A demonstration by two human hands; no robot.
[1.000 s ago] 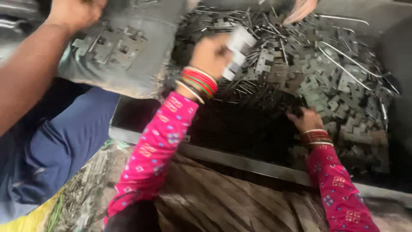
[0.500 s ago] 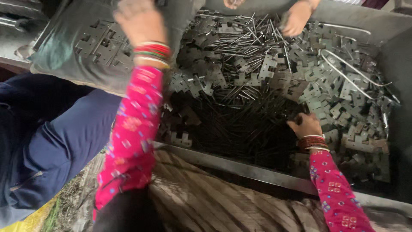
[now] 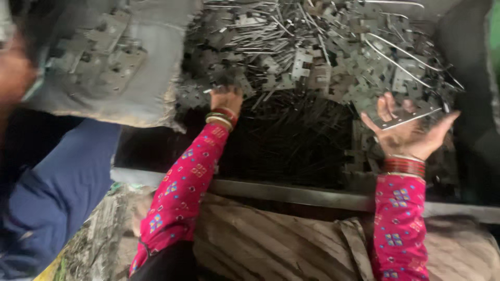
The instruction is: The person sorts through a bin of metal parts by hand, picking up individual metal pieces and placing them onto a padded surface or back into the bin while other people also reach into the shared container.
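Left hand: your left hand [image 3: 225, 99] reaches into the heap of notched metal plates [image 3: 323, 62], fingers buried among them; you cannot tell whether they are closed on one.
Right hand: your right hand [image 3: 405, 130] is palm up, fingers spread, with a flat metal plate [image 3: 409, 117] lying loose on it.
Heap: fills the dark bin [image 3: 469, 57] beyond the metal rail [image 3: 291, 191].
Beside you: a grey sack [image 3: 112, 62] holding more plates, and a person in blue clothing [image 3: 57, 198].

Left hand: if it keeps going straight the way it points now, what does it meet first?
The left hand points up into the heap of flat metal parts; its fingers already look buried there, so those come first, though motion blur hides depth.
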